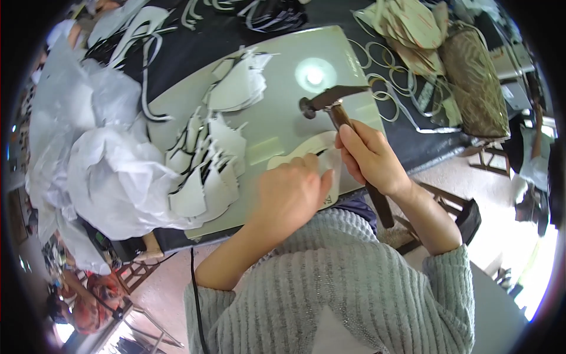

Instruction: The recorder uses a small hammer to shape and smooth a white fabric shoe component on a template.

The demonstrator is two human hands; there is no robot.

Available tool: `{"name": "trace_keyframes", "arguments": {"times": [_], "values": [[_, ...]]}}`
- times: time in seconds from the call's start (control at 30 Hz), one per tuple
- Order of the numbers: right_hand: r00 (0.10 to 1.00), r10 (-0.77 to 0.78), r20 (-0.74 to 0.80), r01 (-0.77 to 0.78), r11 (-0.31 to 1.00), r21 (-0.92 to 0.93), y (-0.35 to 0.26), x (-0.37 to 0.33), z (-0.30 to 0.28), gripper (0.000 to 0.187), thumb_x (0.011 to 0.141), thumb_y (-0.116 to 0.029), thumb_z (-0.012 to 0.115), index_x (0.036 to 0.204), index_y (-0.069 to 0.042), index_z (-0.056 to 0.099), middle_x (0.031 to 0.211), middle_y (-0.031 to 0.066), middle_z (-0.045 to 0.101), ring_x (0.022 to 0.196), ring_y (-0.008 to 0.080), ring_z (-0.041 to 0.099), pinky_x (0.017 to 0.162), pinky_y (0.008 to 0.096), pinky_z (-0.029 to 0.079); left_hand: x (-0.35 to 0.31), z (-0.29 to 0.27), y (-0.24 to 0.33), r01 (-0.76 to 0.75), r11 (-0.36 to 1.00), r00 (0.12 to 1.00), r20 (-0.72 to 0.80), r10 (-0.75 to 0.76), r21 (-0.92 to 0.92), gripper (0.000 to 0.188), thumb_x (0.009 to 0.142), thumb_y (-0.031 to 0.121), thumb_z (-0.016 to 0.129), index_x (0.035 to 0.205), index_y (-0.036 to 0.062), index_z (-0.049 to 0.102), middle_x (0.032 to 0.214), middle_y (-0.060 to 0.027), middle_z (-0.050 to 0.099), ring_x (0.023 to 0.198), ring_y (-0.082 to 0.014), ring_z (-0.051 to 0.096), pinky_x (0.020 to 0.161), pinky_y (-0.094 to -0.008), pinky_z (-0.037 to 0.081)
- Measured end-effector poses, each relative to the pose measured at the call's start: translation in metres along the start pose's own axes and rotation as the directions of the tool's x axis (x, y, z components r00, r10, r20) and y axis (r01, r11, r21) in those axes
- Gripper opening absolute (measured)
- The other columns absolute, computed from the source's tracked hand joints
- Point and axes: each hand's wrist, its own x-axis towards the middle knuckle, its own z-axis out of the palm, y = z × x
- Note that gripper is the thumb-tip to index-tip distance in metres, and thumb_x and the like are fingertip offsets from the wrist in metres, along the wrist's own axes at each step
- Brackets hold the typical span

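Note:
My right hand [372, 156] is closed around the wooden handle of a hammer [337, 109], whose dark metal head is raised above the work board. The tail of the handle sticks out below my fist. Slightly blurred, my left hand [293, 192] rests with curled fingers on a curved white cut piece [321, 143]. This piece lies at the board's near edge, and my left hand covers part of it. Its material cannot be made out for sure. To the left of my hands, several white cut pieces with dark edges [206, 159] lie in overlapping piles on the pale board [283, 65].
Crumpled white plastic sheeting [118, 171] spreads over the table's left side. White strips [144, 29] and a black bundle [271, 15] lie along the back. At the right are tape rolls [392, 79], stacked beige pieces [407, 23] and a brown patterned roll [476, 82].

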Motion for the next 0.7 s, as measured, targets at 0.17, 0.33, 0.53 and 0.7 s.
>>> {"name": "trace_keyframes", "arguments": {"times": [0.17,0.33,0.53,0.7], "values": [[0.998,-0.003,-0.056,0.013,0.984,0.177,0.01,0.008,0.023,0.034,0.108,-0.032,0.043,0.094,-0.003,0.055,0.061,0.0003,0.05,0.043,0.0083,0.044,0.039,0.0231,0.033,-0.003,0.012,0.007,-0.09,0.993,0.995,0.035,0.093,-0.073,0.028,0.088,0.028,0.064,0.075,0.0043,0.057,0.062,-0.0125,0.062,0.052,-0.0295,0.064,0.046,-0.0384,0.051],[0.997,-0.041,-0.059,0.045,0.997,0.063,0.017,0.012,0.018,0.034,0.108,-0.032,0.042,0.095,-0.003,0.056,0.064,0.0019,0.054,0.045,0.0093,0.05,0.039,0.0229,0.036,0.0,0.006,-0.008,-0.043,0.945,0.999,-0.029,0.035,-0.323,0.014,0.084,0.015,0.062,0.074,0.0054,0.061,0.063,-0.0084,0.064,0.054,-0.0211,0.064,0.048,-0.0345,0.05],[0.998,-0.055,0.005,0.055,0.998,0.009,0.007,0.011,0.017,0.037,0.108,-0.033,0.041,0.094,-0.001,0.054,0.066,0.0038,0.061,0.051,0.0107,0.06,0.04,0.0222,0.037,-0.005,-0.041,-0.077,-0.077,0.319,0.884,-0.212,-0.416,-0.945,0.018,0.092,0.006,0.057,0.075,0.0075,0.052,0.068,0.0033,0.051,0.062,-0.0065,0.05,0.056,-0.0252,0.04],[0.996,-0.088,0.012,0.088,0.996,0.011,0.002,0.01,0.002,0.036,0.108,-0.033,0.041,0.095,-0.003,0.055,0.063,0.002,0.057,0.047,0.0087,0.054,0.04,0.0218,0.036,0.029,-0.039,-0.064,-0.203,0.96,0.764,-0.582,0.279,0.193,0.021,0.071,0.004,0.071,0.08,0.0059,0.052,0.095,-0.0067,0.059,0.081,-0.0246,0.06,0.069,-0.0367,0.051]]}}
